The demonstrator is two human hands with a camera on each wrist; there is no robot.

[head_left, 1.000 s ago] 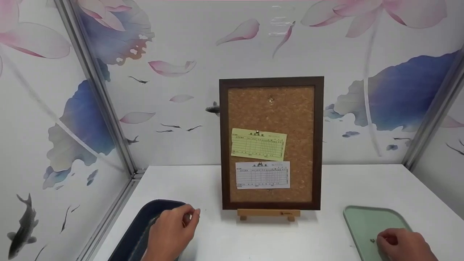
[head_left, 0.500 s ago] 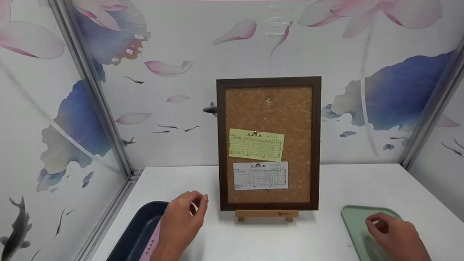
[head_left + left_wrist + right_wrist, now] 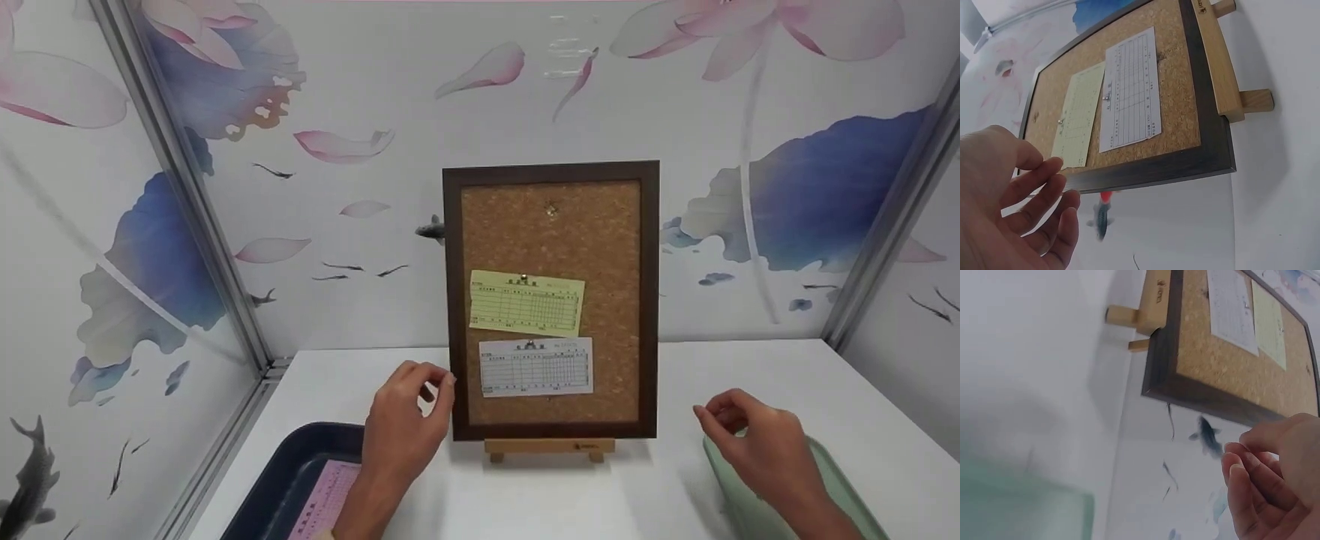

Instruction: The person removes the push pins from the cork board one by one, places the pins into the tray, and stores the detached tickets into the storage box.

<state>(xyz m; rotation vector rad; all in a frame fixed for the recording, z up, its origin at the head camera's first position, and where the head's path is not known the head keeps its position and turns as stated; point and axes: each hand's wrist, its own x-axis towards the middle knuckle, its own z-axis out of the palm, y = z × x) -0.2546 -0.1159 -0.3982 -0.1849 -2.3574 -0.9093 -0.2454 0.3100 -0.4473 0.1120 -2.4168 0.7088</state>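
A brown-framed cork board stands upright on a small wooden easel. Pinned to it are a yellow form slip and, below that, a white form slip. My left hand is raised at the frame's lower left, its fingers loosely bent and nothing showing between them in the left wrist view. Over the green tray, my right hand has thumb and fingertips drawn together; I cannot tell whether a small pin is between them. A metal pin cluster sits high on the cork.
A dark blue tray at the left holds a pink form slip, partly hidden by my left arm. The light green tray lies at the right, largely covered by my right forearm. Printed wall panels enclose the white table.
My left hand has moved right and up from the blue tray to the board's edge, uncovering the pink slip. My right hand has lifted up and left from beside a small gold pin on the green tray.
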